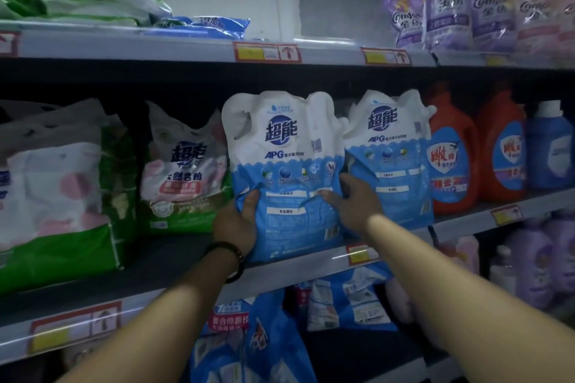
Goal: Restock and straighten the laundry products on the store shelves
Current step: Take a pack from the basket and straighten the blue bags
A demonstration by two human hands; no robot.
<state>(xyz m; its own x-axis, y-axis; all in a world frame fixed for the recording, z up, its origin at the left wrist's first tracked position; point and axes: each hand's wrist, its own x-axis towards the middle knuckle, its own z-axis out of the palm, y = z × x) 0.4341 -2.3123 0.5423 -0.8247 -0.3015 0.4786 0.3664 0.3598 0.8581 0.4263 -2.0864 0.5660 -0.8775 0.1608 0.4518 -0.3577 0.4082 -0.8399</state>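
Note:
A white-and-blue detergent pouch (280, 165) stands upright on the middle shelf (174, 261). My left hand (238, 221) grips its lower left edge, thumb on the front. My right hand (353, 200) holds its lower right side, thumb pressing the front and fingers reaching into the gap beside a second identical pouch (389, 152) that stands just to the right. The two pouches touch at their upper corners.
Left of the pouches are a pink-and-green powder bag (183, 171) and larger green bags (59, 193). Red jugs (451, 162) and a blue bottle (549, 146) stand to the right. Purple refill pouches (451, 6) fill the top shelf; blue bags (249, 339) lie below.

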